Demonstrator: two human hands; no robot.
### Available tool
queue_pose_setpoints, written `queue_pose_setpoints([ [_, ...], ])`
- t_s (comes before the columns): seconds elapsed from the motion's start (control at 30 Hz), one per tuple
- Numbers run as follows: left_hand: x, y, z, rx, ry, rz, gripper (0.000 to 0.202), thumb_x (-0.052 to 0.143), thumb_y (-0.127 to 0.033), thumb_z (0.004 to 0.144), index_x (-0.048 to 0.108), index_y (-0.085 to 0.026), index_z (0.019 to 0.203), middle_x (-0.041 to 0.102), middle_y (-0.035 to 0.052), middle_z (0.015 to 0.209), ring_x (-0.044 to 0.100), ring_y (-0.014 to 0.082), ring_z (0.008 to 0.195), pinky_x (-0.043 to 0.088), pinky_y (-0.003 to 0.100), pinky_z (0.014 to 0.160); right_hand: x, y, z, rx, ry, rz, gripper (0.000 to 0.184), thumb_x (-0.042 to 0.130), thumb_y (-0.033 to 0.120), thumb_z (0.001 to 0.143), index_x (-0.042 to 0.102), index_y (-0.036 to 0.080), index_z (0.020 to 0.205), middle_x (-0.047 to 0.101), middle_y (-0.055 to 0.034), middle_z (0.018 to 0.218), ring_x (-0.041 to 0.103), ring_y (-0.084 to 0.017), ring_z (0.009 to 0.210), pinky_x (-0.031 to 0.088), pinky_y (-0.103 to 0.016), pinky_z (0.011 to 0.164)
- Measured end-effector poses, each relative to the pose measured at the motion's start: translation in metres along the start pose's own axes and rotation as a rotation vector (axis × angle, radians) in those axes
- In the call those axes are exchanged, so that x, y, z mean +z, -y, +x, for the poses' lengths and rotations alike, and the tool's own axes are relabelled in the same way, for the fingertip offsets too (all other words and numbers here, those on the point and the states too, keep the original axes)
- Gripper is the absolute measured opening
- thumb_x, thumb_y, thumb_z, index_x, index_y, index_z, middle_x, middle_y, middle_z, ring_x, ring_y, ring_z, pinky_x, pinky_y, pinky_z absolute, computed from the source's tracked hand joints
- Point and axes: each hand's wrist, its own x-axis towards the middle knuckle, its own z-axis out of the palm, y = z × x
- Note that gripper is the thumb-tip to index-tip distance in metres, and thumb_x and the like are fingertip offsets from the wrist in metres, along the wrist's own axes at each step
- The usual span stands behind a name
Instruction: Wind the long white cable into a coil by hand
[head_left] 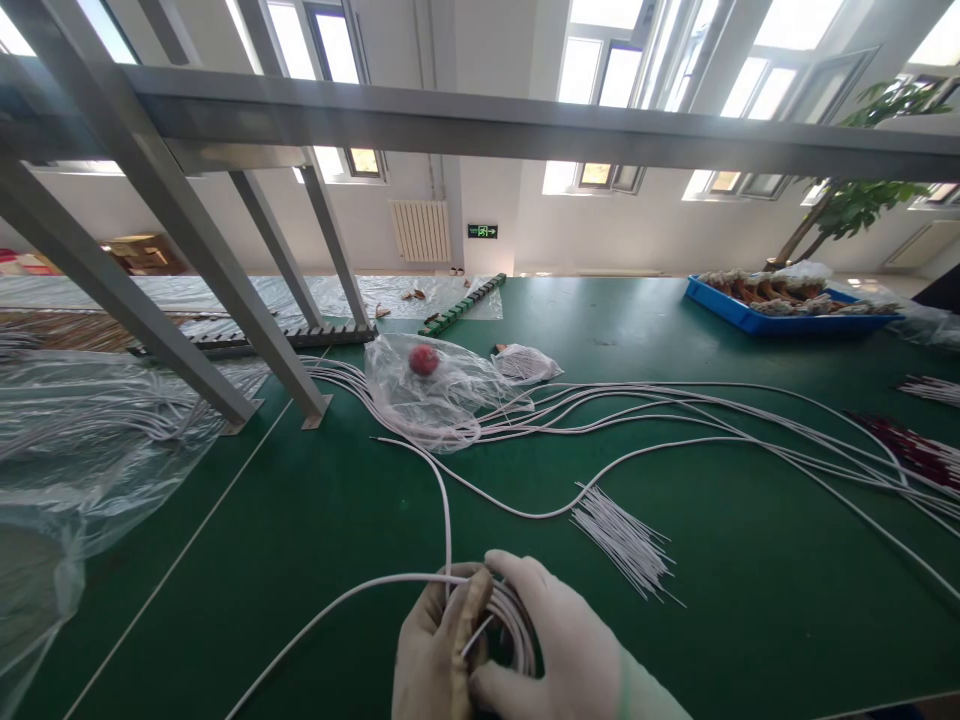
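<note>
At the bottom middle, a coil of white cable [519, 625] sits between my two gloved hands. My left hand [431, 655] closes around the coil's left side, its thumb up against the cable. From the right, my right hand [562, 635] curls over the coil with fingers and thumb bent around it. A short thin white strip [478, 636] shows between the hands, partly hidden by the fingers. One loose cable length [337, 605] runs from the coil to the lower left, and another goes up towards the bag. Right of the hands lies a bundle of thin white strips [622, 540].
Long white cables [645, 405] stretch across the green table [750, 570]. A clear plastic bag [465, 395] lies on them near a red round object [424, 360]. A blue tray [780, 318] stands at the back right. Grey metal posts [217, 240] rise at left, beside plastic sheeting [112, 480].
</note>
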Motion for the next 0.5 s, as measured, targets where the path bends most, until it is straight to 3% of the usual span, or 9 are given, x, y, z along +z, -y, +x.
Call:
queue_pose_setpoints([
  [0.1,0.003,-0.007,-0.006,-0.126,0.026,0.005,0.011,0.074,-0.036,0.087,0.074,-0.024,0.088,0.074,0.0107,0.091,0.071,0.0357,0.089,0.059,0.05,0.077,0.005,0.004,0.004,0.026,0.027,-0.088,0.075,0.085,0.045,0.078,0.059,0.026,0.146,0.075,-0.0117,0.121,0.078,-0.034,0.099,0.068,-0.036,0.072],
  [0.2,0.0,-0.013,-0.005,-0.12,0.024,0.018,0.008,0.074,-0.031,0.087,0.073,-0.024,0.083,0.074,0.0099,0.09,0.071,0.0335,0.088,0.059,0.045,0.075,0.009,0.007,0.005,0.09,0.079,-0.143,0.078,0.084,0.047,0.078,0.057,0.024,0.148,0.075,-0.013,0.121,0.077,-0.036,0.099,0.069,-0.042,0.073],
  [0.33,-0.007,-0.016,-0.002,-0.154,0.066,0.102,0.012,0.084,-0.029,0.079,0.074,-0.023,0.083,0.072,0.0074,0.081,0.068,0.0289,0.072,0.058,0.041,0.067,0.018,0.002,0.0,-0.02,-0.009,-0.179,0.047,0.051,0.044,0.104,0.06,0.024,0.146,0.075,-0.0132,0.119,0.075,-0.032,0.099,0.068,-0.042,0.08],
  [0.4,-0.007,-0.015,-0.001,-0.145,0.064,0.108,0.016,0.085,-0.032,0.079,0.075,-0.023,0.088,0.072,0.006,0.08,0.066,0.0256,0.068,0.056,0.038,0.063,0.021,-0.001,-0.003,-0.085,-0.084,-0.16,0.047,0.035,0.042,0.109,0.06,0.025,0.146,0.074,-0.0137,0.121,0.074,-0.031,0.101,0.067,-0.042,0.083],
  [0.5,-0.002,-0.013,-0.006,-0.131,0.083,0.054,0.029,0.085,-0.042,0.079,0.074,-0.022,0.096,0.071,0.0044,0.078,0.066,0.0245,0.068,0.055,0.037,0.063,0.022,-0.003,-0.005,-0.119,-0.127,-0.112,0.048,0.034,0.045,0.111,0.059,0.027,0.147,0.074,-0.0118,0.124,0.073,-0.03,0.106,0.066,-0.041,0.089],
])
